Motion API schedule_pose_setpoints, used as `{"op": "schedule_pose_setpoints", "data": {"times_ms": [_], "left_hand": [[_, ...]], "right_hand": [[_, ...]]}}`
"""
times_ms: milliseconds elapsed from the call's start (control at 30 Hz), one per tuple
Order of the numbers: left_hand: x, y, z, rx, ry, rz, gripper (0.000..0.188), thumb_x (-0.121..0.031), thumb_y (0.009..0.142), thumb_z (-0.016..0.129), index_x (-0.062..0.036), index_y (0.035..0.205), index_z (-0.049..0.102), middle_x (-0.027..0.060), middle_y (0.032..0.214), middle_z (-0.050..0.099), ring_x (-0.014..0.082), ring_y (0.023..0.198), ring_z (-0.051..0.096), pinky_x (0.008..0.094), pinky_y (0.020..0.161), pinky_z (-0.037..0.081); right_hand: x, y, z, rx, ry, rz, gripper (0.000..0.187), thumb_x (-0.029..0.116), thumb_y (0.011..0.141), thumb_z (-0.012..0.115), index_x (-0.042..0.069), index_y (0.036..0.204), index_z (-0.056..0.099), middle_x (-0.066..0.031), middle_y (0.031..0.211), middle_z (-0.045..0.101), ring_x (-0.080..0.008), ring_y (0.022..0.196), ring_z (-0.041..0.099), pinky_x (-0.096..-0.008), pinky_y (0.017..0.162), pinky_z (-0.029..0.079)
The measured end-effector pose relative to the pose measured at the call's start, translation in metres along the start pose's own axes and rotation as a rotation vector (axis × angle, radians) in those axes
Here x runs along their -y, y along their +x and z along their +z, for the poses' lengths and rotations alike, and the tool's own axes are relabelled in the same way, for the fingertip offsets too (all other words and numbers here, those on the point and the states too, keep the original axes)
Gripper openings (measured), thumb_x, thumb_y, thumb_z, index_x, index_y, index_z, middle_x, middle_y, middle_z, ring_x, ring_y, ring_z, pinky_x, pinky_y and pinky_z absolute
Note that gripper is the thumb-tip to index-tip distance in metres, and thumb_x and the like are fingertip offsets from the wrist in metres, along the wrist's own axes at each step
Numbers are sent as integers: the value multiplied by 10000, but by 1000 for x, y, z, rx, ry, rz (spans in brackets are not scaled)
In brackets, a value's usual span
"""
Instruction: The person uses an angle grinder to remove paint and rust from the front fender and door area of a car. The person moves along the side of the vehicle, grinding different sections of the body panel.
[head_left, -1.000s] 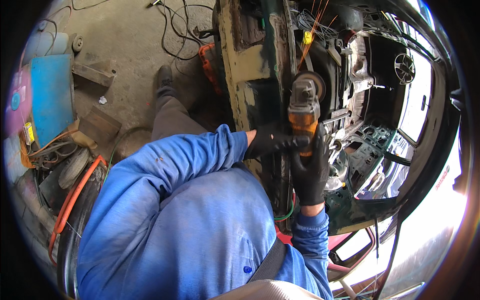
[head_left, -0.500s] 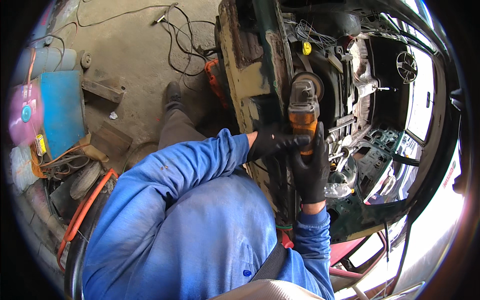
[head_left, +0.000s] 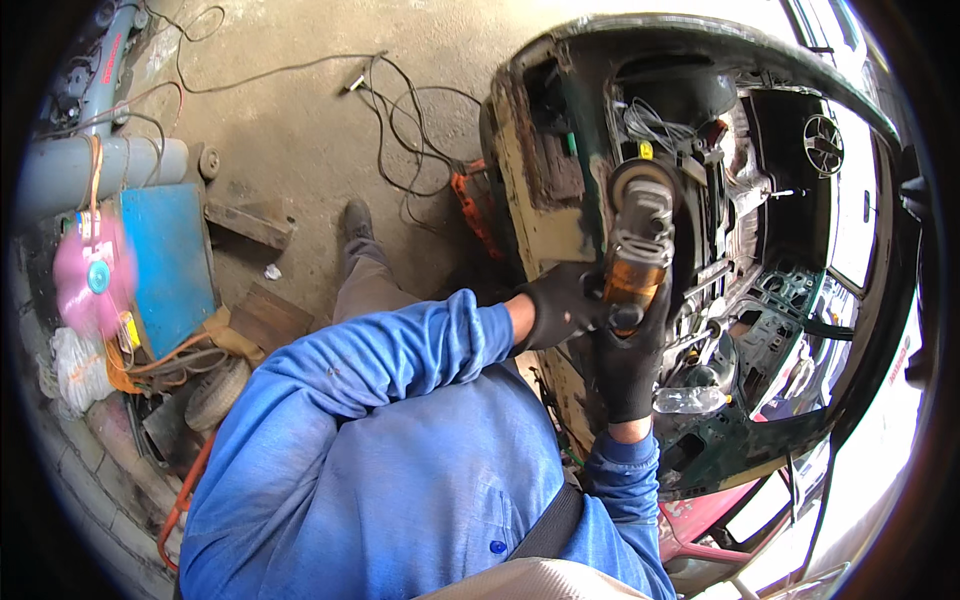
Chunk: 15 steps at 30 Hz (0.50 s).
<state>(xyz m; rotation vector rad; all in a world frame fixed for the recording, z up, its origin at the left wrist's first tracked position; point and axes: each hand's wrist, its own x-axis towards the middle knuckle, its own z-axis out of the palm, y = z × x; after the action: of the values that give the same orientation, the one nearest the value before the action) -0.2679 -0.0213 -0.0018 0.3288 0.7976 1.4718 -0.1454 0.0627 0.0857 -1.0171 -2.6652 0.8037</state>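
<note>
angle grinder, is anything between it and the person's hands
Only black gloves: the right hand holds the rear of the angle grinder, and the left hand is against its side. Nothing else visible stands between.

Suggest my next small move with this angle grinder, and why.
I'd probably draw the grinder slightly toward you with your left hand and right hand, which are both on it. Its round disc appears close to the coiled grey wire inside the car; this single view can't settle the gap, but a snag looks possible.
</note>
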Motion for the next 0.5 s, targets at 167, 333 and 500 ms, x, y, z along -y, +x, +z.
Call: {"op": "schedule_pose_setpoints", "data": {"times_ms": [167,333,500], "left_hand": [[-51,-44,-84,128,724,-26,599,-450,1091,748,-35,1510,643,96,1298,778,181,1181,703,387,1015,574],[-132,-84,-167,274,897,-160,594,-547,1149,583,-63,1476,690,151,1286,778,222,1179,715,384,1058,545],[-218,-94,-220,35,979,-165,536,-446,1142,641,-2,1436,698,167,1338,777,219,1228,721,358,1061,553]], "right_hand": [[49,16,45,102,357,92,941,47,867,854,5,1683,387,-222,1420,693,-299,1261,715,-427,1084,565],[91,24,84,118,377,171,970,162,856,889,14,1684,406,-275,1451,681,-352,1335,694,-447,1120,545],[108,31,98,133,351,293,949,305,875,889,20,1663,443,-283,1495,658,-401,1387,663,-473,1155,521]]}}
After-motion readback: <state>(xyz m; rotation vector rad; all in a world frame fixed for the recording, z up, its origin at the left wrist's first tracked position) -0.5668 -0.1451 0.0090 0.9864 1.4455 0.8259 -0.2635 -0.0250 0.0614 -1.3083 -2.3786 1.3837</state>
